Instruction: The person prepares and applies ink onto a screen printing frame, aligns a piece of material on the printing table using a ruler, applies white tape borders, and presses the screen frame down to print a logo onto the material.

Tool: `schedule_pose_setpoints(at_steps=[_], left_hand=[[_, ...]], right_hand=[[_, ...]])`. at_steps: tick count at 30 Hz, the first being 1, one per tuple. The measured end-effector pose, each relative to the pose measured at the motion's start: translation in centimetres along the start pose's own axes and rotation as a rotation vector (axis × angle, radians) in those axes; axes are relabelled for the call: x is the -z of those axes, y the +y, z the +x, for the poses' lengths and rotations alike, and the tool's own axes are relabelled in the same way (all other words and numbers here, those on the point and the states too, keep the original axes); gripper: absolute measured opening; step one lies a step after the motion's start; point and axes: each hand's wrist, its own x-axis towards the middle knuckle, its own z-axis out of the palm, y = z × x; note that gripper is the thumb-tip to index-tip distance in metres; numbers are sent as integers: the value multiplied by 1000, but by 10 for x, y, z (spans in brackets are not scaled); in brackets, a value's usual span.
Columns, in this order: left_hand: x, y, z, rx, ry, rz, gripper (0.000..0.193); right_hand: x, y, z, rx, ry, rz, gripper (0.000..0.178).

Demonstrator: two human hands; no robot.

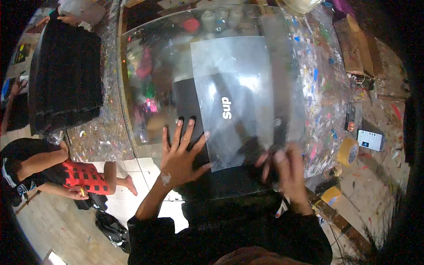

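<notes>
A translucent plastic sheet point(238, 66) lies on a glass tabletop, partly over a flat black piece point(187, 99) that looks like cloth. White lettering point(226, 108) shows in the middle of the sheet. My left hand point(179, 152) rests flat with fingers spread on the black piece, its thumb and index finger reaching the sheet's left edge. Smeared by motion, my right hand point(287, 170) is at the sheet's lower right corner, over dark material. Whether it holds anything cannot be made out.
Paint-spattered surfaces flank the glass. A stack of black cloth point(66, 75) sits at the left, near a seated person point(84, 176). On the right are a tape roll point(348, 150), a phone point(370, 140) and a cardboard box point(353, 48). Bottles point(221, 20) show at the far side.
</notes>
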Motion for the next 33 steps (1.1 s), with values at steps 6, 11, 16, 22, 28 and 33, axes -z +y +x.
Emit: schedule_pose_setpoints(at_steps=[6, 11, 16, 22, 28, 33], left_hand=[[2, 0, -2, -7, 67, -61, 84], [5, 1, -1, -11, 79, -64, 85], [4, 1, -1, 8, 45, -57, 85], [3, 1, -1, 18, 36, -70, 84], [3, 2, 0, 23, 26, -56, 82], [5, 2, 1, 15, 25, -50, 82]], right_hand=[[113, -31, 67, 414, 406, -1047, 24], [133, -6, 104, 325, 327, -1139, 39], [120, 1, 128, 440, 311, -1209, 40], [125, 5, 137, 471, 288, -1249, 38], [123, 6, 139, 393, 282, -1286, 36], [126, 10, 140, 443, 298, -1306, 36]])
